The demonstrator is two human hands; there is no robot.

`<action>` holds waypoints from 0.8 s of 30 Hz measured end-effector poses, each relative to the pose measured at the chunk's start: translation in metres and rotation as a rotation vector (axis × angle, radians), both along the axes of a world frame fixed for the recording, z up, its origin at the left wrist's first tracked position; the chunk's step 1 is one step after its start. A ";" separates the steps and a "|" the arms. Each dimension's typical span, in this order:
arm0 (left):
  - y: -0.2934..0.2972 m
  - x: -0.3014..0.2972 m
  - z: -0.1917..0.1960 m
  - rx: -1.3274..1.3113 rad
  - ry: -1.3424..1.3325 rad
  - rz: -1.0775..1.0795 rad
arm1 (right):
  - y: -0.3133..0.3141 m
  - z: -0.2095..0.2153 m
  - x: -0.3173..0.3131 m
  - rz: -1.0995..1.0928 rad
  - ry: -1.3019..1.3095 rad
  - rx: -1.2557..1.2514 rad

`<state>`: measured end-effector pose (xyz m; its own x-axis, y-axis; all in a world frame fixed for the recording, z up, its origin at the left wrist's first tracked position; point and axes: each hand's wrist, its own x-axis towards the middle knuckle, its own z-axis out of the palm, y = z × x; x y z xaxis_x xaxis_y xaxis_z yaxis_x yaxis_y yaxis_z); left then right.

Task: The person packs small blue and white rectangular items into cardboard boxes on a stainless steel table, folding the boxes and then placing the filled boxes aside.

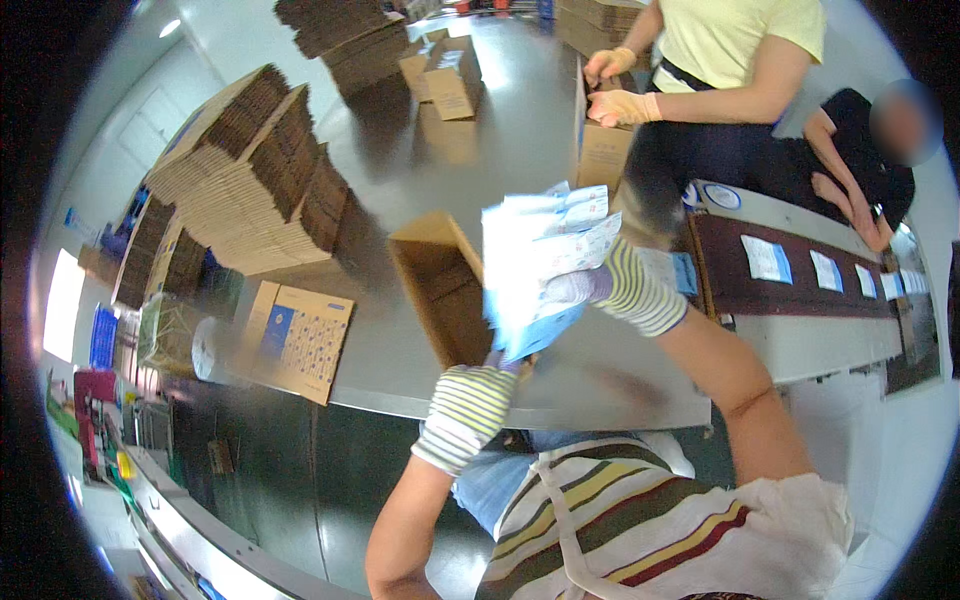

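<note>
A bunch of white-and-blue flat packets (535, 245) is held up between my two hands, fanned at its upper end. My left hand (468, 408), in a striped glove with purple fingertips, is closed on the lower end of the bunch; part of its fingers is hidden behind the packets. My right hand (635, 288), gloved alike, grips the bunch from the right side. Just left of the packets, an open brown cardboard box (425, 265) stands on the metal table (385, 360). The packets cover part of its right side.
Tall stacks of flattened cartons (255, 185) stand at the left, with one flat printed carton (298, 340) near the edge. Filled boxes (455, 85) sit farther back. At right, a dark conveyor belt (720, 262) carries several packets. Across from me, a co-worker's gloved hands (622, 105) touch a box.
</note>
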<state>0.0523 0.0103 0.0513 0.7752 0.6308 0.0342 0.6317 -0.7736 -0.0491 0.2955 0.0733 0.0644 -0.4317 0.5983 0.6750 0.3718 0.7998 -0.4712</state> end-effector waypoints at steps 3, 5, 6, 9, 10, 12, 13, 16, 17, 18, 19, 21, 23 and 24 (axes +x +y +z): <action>0.003 0.011 -0.010 -0.010 -0.124 -0.016 | 0.001 0.037 -0.056 0.023 -0.085 0.194; -0.001 0.006 -0.015 -0.008 -0.070 0.025 | 0.010 0.006 -0.069 0.309 0.128 -0.300; -0.002 0.002 -0.014 0.000 -0.072 0.030 | 0.009 -0.001 -0.077 0.432 0.234 -0.543; -0.014 -0.007 -0.031 0.038 -0.113 0.020 | 0.006 -0.034 -0.093 0.060 -0.236 -0.451; -0.013 -0.003 0.002 -0.051 0.003 0.030 | 0.013 -0.043 -0.087 -0.094 -0.417 -0.260; -0.014 -0.019 0.035 0.056 -0.351 -0.056 | 0.009 -0.044 -0.078 -0.245 -0.647 -0.149; -0.010 -0.023 0.050 0.151 -0.447 -0.078 | 0.004 -0.038 -0.069 -0.247 -0.742 -0.151; 0.054 0.015 0.067 -0.075 -0.454 0.081 | 0.008 -0.064 -0.040 -0.158 -0.469 -0.023; 0.074 0.013 0.045 -0.119 -0.290 0.176 | -0.001 -0.022 -0.055 -0.172 -0.753 0.000; 0.095 0.004 0.019 -0.146 -0.203 0.210 | -0.007 0.004 -0.067 -0.107 -0.665 -0.146; 0.108 0.010 0.030 -0.418 -0.015 0.264 | 0.001 -0.004 -0.071 -0.171 -0.756 -0.146; 0.144 -0.029 -0.019 -0.474 0.302 0.335 | 0.003 0.016 -0.104 0.008 -1.009 -0.187; 0.139 0.024 -0.006 -0.492 0.388 0.148 | -0.013 0.002 -0.066 -0.091 -0.773 -0.276; 0.138 0.026 -0.009 -0.514 0.429 0.136 | -0.024 -0.003 -0.064 -0.091 -0.621 -0.267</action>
<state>0.0787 0.1487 0.0426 0.5660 0.5774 -0.5885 0.7317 -0.6807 0.0360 0.2319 0.0492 0.0612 -0.6318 0.7619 0.1428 0.6971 0.6390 -0.3253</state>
